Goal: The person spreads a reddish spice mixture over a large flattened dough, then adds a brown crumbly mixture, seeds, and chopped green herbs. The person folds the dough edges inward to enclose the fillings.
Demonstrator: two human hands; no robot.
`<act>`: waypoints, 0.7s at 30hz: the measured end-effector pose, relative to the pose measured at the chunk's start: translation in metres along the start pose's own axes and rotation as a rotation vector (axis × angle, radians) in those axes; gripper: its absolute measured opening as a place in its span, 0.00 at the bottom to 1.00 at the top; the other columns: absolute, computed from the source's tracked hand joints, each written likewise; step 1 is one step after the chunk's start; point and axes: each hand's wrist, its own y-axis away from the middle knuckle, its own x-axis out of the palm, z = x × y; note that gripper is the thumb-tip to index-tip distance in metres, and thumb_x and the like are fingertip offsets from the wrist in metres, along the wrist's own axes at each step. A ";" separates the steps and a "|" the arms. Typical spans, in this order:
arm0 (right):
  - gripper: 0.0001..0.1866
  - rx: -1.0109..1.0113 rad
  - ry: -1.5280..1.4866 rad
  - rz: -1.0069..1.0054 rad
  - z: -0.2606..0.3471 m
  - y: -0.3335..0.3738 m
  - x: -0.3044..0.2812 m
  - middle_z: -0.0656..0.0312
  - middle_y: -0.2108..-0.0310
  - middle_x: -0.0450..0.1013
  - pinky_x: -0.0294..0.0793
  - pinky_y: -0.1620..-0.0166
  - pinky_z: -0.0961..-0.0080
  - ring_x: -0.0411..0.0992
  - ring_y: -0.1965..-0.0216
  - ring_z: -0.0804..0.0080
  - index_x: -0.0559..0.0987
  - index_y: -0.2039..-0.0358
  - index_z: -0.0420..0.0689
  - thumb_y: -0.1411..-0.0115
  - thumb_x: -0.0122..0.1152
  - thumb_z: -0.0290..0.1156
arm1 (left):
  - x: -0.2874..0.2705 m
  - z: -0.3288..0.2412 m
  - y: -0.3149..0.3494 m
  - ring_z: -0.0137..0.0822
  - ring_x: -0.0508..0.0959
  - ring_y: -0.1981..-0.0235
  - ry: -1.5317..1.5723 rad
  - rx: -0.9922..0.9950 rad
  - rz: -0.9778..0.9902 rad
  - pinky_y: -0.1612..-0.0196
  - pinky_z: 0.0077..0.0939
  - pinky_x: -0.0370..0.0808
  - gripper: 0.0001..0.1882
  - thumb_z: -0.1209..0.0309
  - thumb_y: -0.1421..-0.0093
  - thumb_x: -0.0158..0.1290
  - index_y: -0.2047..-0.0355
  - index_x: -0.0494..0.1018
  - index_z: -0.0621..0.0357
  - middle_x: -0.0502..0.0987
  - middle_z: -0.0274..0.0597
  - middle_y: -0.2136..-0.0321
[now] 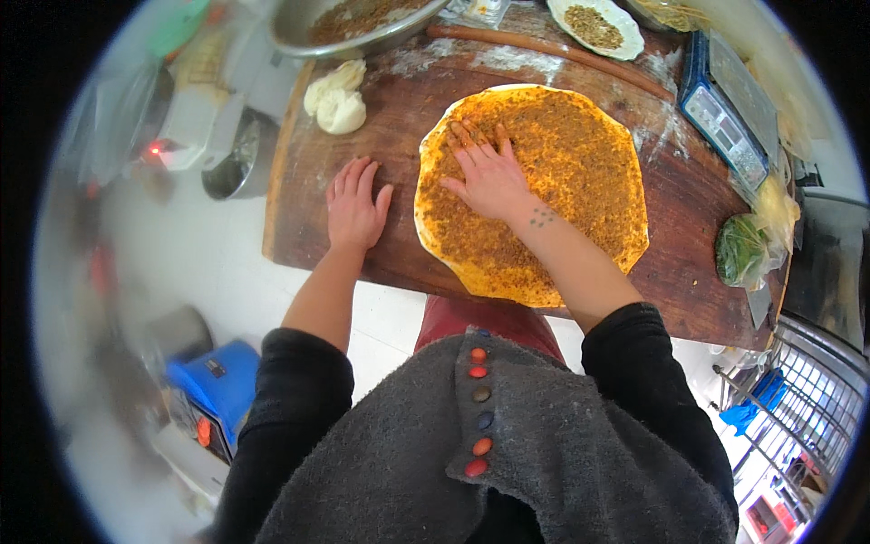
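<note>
A large sheet of rolled-out dough point(580, 181) lies on the wooden table, coated with an orange-brown, crumbly spread. Its pale rim shows at the far and left edges. My right hand point(490, 178) rests palm down on the left part of the coated sheet, fingers stretched and the fingertips smeared orange. Left of the sheet, my left hand point(355, 207) lies flat on the bare wood, holding nothing. Beyond it sits a lump of white dough point(338, 102) near the table's left edge.
At the back stand a metal bowl point(362, 41) of brown crumbs and a white dish point(594, 34) of seeds or grains. A wooden rolling pin point(553, 56) lies across the floury far side. On the right are a scale point(725, 113) and a bag of greens point(739, 249).
</note>
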 end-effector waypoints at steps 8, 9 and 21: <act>0.40 0.306 -0.050 0.021 -0.046 -0.021 -0.032 0.58 0.28 0.41 0.33 0.30 0.50 0.41 0.28 0.66 0.50 0.31 0.44 0.33 0.29 0.60 | -0.006 -0.001 -0.002 0.45 0.63 0.39 0.031 0.025 0.016 0.38 0.44 0.57 0.23 0.58 0.39 0.52 0.47 0.69 0.56 0.68 0.41 0.44; 0.41 0.387 -0.017 0.061 -0.047 -0.014 -0.033 0.56 0.28 0.38 0.30 0.30 0.51 0.38 0.27 0.65 0.49 0.31 0.43 0.33 0.27 0.61 | -0.006 -0.001 -0.002 0.45 0.63 0.39 0.034 0.015 0.029 0.38 0.45 0.57 0.23 0.58 0.39 0.52 0.47 0.69 0.57 0.68 0.41 0.44; 0.40 0.220 -0.029 0.046 -0.046 -0.036 -0.007 0.54 0.29 0.44 0.34 0.30 0.47 0.42 0.28 0.63 0.54 0.32 0.43 0.34 0.32 0.62 | -0.008 -0.003 -0.003 0.45 0.62 0.38 0.037 -0.014 0.076 0.38 0.46 0.58 0.24 0.59 0.40 0.53 0.45 0.67 0.52 0.66 0.41 0.42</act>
